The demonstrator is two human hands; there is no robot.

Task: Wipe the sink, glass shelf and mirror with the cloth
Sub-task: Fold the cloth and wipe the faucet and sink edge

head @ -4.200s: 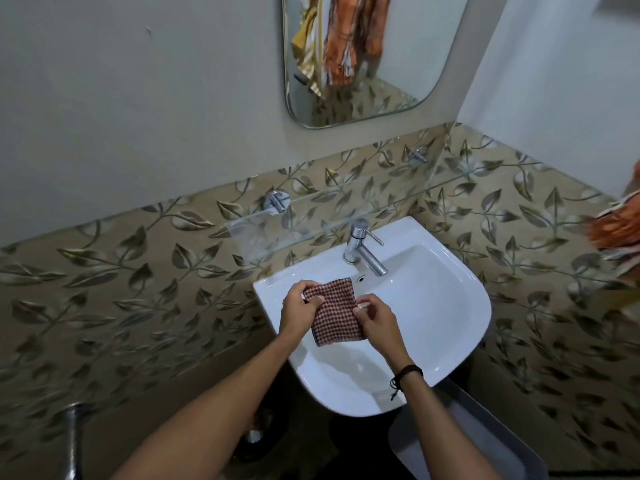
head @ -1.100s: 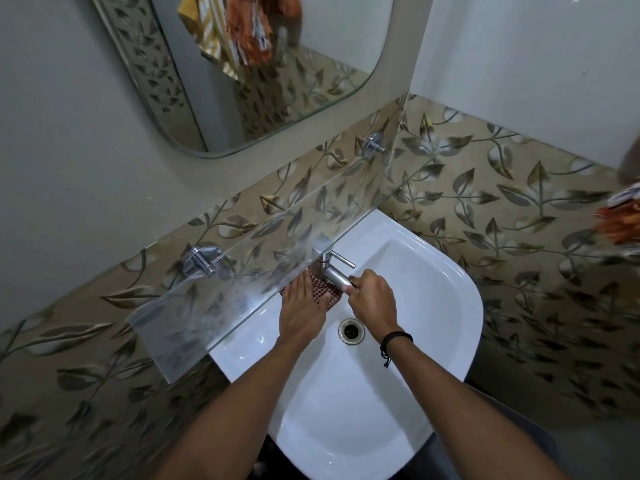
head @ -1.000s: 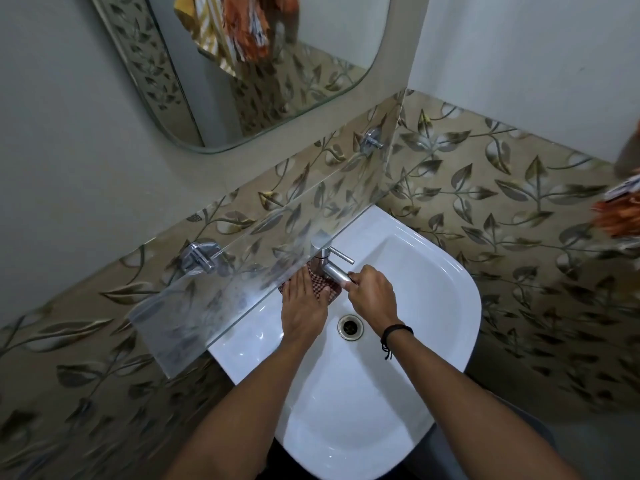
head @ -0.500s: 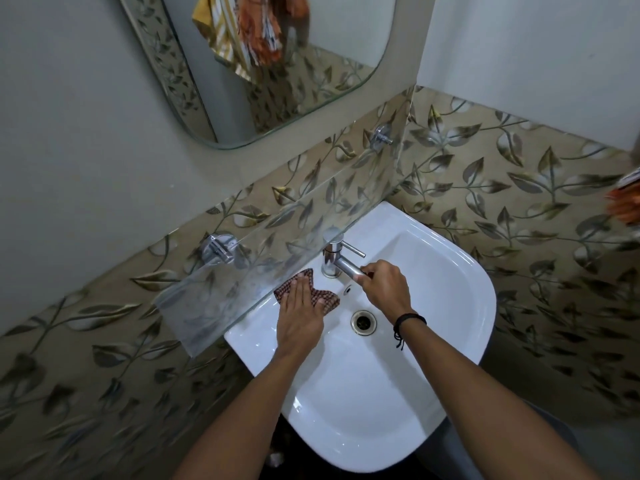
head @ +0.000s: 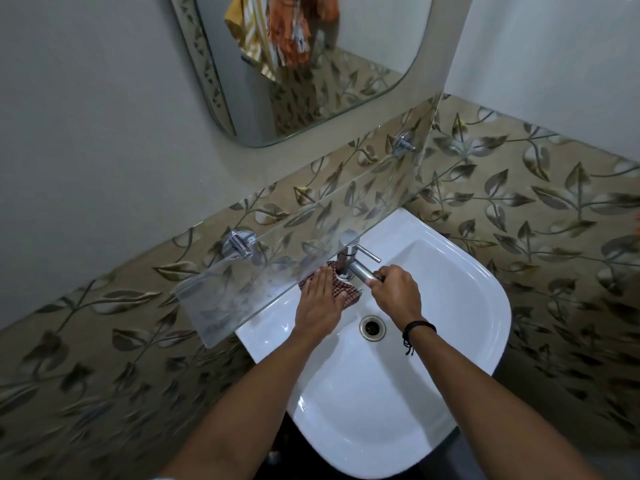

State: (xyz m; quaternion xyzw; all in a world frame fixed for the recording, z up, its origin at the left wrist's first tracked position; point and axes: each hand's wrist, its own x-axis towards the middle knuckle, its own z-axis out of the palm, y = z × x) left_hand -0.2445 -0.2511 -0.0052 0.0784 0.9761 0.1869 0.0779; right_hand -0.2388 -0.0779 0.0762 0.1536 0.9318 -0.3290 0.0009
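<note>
The left hand (head: 320, 299) pressed flat, fingers straight, on the checked cloth (head: 349, 293) at the back of the white sink (head: 460, 306) beside the tap (head: 351, 261), under the glass shelf (head: 242, 292), while the right hand (head: 394, 292) gripped the tap's spout, the mirror (head: 311, 64) above.

Glossy white sink (head: 460, 306), checked woven cloth (head: 348, 293), shiny metal tap (head: 353, 263)
</note>
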